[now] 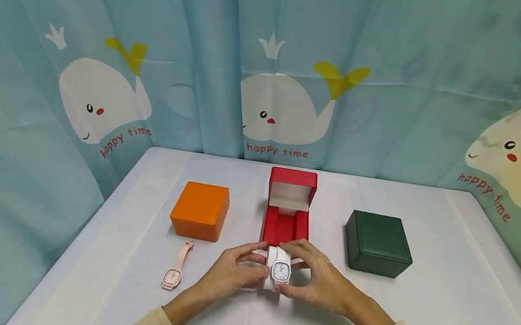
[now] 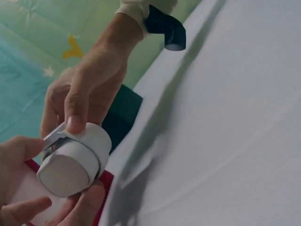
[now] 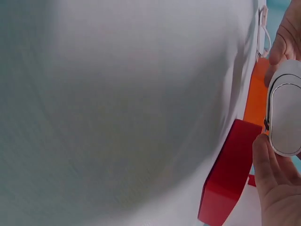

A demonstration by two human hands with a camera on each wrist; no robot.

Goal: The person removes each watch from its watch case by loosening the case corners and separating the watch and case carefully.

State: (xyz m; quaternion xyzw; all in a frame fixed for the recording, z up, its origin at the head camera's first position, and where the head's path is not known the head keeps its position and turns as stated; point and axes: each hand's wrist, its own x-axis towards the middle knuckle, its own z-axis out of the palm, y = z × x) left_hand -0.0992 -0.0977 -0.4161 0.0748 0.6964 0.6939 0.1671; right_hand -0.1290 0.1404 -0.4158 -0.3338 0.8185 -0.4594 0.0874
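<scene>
A white wristwatch (image 1: 281,271) with a squarish dial is strapped round a white watch cushion (image 1: 269,268), just in front of the open red box (image 1: 294,178). My left hand (image 1: 235,270) grips it from the left, thumb near the dial. From the right, my right hand (image 1: 316,278) holds it, index finger at the top of the strap and thumb at the bottom. The left wrist view shows the cushion's flat round end (image 2: 63,174), with the right thumb pressed on the band. The opposite end (image 3: 288,120) faces the right wrist camera.
A pink wristwatch (image 1: 172,278) lies on the white table (image 1: 127,255) at the left, below a closed orange box (image 1: 201,207). At the right stands a closed dark green box (image 1: 376,242). A blue curtain (image 1: 194,64) with whales hangs behind the table.
</scene>
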